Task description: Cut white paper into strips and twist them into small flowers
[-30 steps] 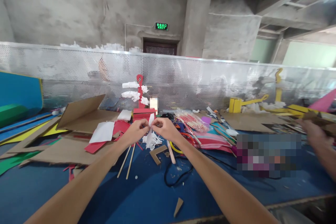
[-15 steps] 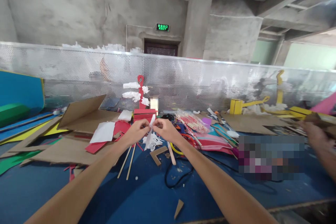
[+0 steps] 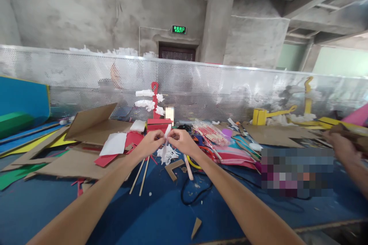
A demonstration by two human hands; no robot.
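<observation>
Between my two hands is a narrow white strip, perhaps paper (image 3: 168, 128), held up over the table. My left hand (image 3: 153, 140) pinches it from the left, fingertips closed. From the right, the closed fingers of my right hand (image 3: 179, 139) grip the same strip. Just below lies a cluster of white cut pieces (image 3: 168, 155). Behind my hands stands a red box-shaped base (image 3: 159, 124) with an upright red hooked post (image 3: 155, 99) bearing white tufts. Two thin wooden sticks (image 3: 143, 178) lie below my left hand.
Cardboard sheets (image 3: 71, 164) and a white sheet (image 3: 113, 144) lie at left. An L-shaped cardboard piece (image 3: 172, 170), a black cord (image 3: 189, 202) and a bag of red-and-white sticks (image 3: 211, 133) lie at right. Another person's hand (image 3: 342, 147) is at far right. A perforated metal panel (image 3: 201, 88) runs behind.
My hands stay almost in place, still pinching the white strip. The view has shifted very slightly. The other person's hand at far right has moved a little left.
</observation>
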